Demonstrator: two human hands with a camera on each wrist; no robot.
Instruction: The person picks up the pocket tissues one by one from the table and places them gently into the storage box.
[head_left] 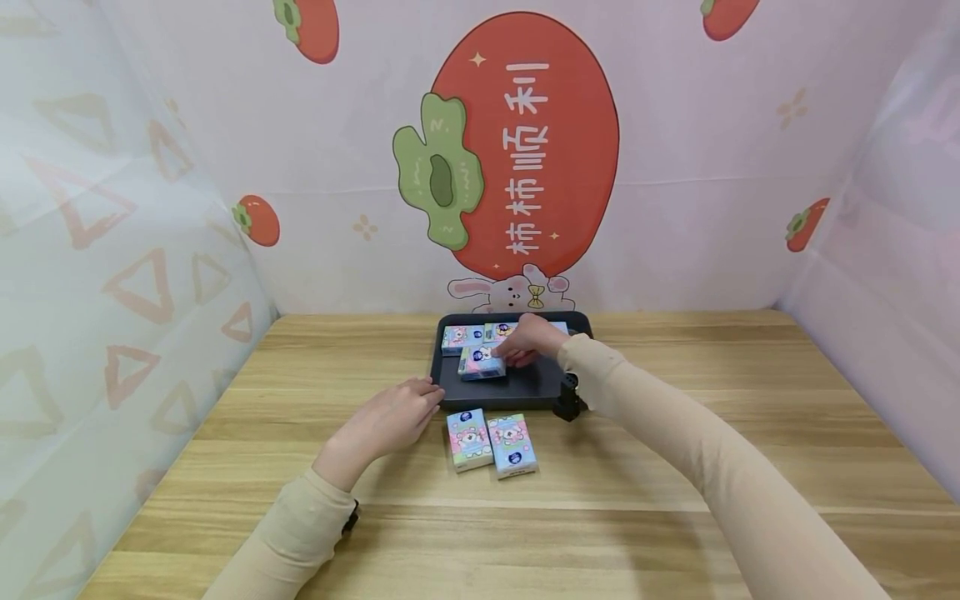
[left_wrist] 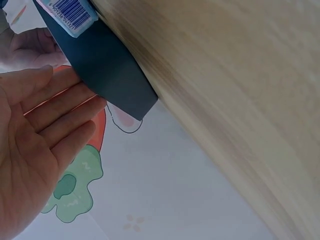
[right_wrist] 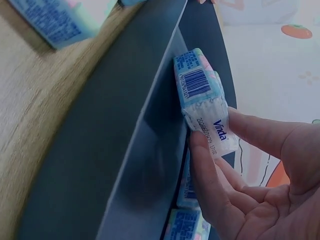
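Apparently we're mid-placement: our right hand pinches a tissue packet within the tray; our left hand, fingers extended, touches its side. Setting the packet flat, then releasing, seems called for.

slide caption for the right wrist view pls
Right hand pinching a Vinda pack, its barcode showing, over a dark tray.

The tray offers passage along its front; packs block its rear.
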